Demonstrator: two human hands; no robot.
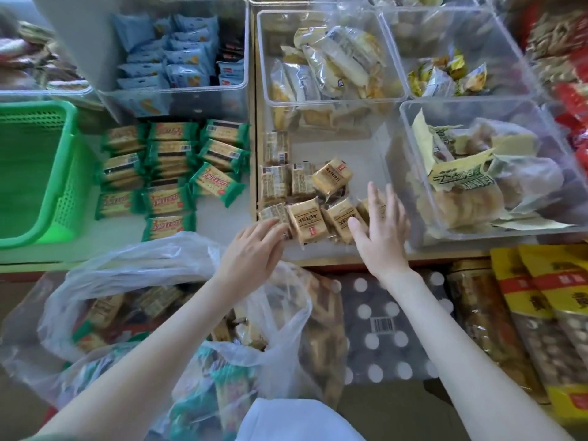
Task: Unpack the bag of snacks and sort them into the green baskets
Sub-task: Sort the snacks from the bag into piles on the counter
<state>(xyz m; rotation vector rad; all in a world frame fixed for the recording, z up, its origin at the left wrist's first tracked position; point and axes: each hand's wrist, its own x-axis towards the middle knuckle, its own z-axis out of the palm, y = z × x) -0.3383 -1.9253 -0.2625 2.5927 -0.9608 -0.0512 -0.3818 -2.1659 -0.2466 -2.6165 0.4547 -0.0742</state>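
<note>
A clear plastic bag of snacks lies open at the lower left, with tan and green packets inside. Several tan biscuit packets lie on the shelf ahead of me. My left hand reaches over the bag, its straight fingers touching the packet at the near left of that group. My right hand is spread open, fingers resting on the rightmost tan packets. Green-wrapped cracker packets lie in rows to the left. An empty green basket stands at the far left.
Clear bins hold blue packets, yellow cakes and small yellow packets. A large clear bin of bread stands right beside my right hand. Yellow and red bags and a dotted package lie below the shelf edge.
</note>
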